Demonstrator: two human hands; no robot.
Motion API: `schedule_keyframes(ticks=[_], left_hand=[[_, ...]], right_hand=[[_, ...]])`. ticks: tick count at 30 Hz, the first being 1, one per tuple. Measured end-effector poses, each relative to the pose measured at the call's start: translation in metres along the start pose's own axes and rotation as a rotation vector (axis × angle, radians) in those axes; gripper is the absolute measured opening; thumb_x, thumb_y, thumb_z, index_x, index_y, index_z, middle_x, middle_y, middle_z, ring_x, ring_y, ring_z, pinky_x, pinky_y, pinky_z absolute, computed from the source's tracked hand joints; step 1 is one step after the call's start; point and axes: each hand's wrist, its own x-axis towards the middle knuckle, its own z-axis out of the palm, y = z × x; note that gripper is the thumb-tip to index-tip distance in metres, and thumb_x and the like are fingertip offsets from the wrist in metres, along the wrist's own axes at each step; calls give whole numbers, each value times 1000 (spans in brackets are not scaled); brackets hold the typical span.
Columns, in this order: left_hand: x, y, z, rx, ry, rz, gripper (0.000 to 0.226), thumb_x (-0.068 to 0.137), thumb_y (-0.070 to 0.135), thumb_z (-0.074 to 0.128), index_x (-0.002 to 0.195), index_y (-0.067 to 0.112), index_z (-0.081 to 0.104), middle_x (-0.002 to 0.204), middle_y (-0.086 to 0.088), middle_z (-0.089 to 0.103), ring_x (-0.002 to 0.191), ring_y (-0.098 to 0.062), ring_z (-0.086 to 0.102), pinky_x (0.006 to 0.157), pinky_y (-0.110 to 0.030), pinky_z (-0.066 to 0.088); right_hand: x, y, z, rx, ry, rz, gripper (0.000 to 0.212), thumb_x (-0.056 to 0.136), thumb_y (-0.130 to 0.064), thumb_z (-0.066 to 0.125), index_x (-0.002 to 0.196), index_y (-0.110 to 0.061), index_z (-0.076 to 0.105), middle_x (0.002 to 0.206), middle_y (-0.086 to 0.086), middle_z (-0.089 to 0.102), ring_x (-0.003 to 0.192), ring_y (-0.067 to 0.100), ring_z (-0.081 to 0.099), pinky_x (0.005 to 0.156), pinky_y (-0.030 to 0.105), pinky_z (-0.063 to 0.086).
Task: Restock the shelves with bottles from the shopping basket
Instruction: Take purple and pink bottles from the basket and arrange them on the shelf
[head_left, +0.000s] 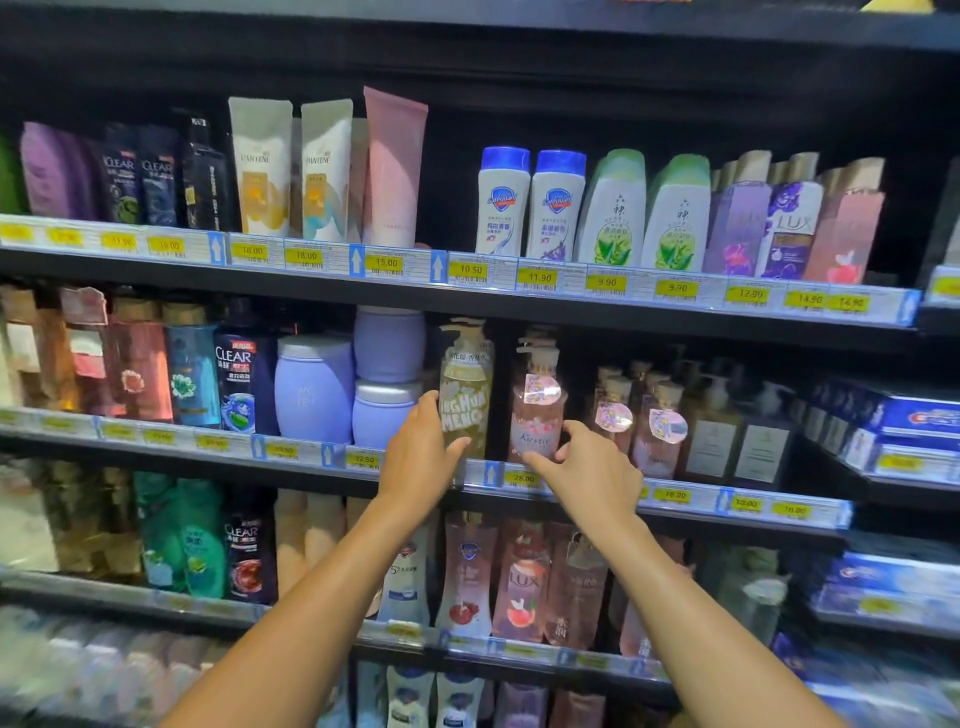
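Your left hand (418, 457) grasps the olive-yellow pump bottle (467, 384) low on its body, with the fingers round its left side and the thumb laid across the front. The bottle stands upright at the front edge of the middle shelf (675, 496).

Your right hand (592, 473) reaches to the pink pump bottle (537, 405) just beside it. The forefinger stretches across the bottle's foot and the thumb is raised at its right side. Whether this hand has a hold on the bottle or only touches it, you cannot tell.

To the left of the olive bottle stand lavender jars (314, 389), two of them stacked, and then a dark blue Clear bottle (239, 384). To the right of the pink one are more pink bottles with round stickers (660, 426).

The shelf above carries white bottles with blue caps (503, 202) over yellow price tags (467, 269). The shelf below your forearms holds a pink Lux bottle (522, 582), and blue boxes (914, 415) sit on the unit at the far right.
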Motion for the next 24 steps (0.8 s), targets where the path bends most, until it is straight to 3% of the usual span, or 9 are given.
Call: schedule_keyframes(ticks=[7,14,16,20,24], left_hand=[[1,4,-3,-21,-27,-16,62,91,31,78,140,17,43,134,-6,63,120,-27,63,95,-39,53],[-1,8,-5,-17,-38,-8,63,92,31,77,141,15,42,135,-7,61,121,-27,62,95,-37,53],[-3,7,-6,-29,-28,-14,61,91,31,78,138,15,43,133,-7,61,119,-26,62,94,-38,54],[-16,9,-4,-19,109,46,46,91,28,78,124,15,48,122,-4,53,112,-22,55,87,-30,49],[-26,25,7,-51,102,143,36,93,28,75,117,16,50,116,0,52,108,-18,55,86,-27,48]], right_hand=[[3,2,6,2,12,-15,50,82,-74,63,110,-32,60,88,-14,67,84,14,67,63,30,44],[3,-1,8,8,11,-24,51,84,-73,63,113,-31,60,88,-14,67,82,13,66,57,26,37],[3,-1,8,8,1,-26,51,84,-73,62,114,-31,60,88,-14,66,83,12,65,56,26,37],[-3,6,5,77,1,-51,61,86,-69,63,132,-31,54,92,-16,64,86,9,64,64,31,52],[-14,18,3,151,92,-32,53,89,-61,67,132,-32,53,94,-19,61,84,5,60,63,29,47]])
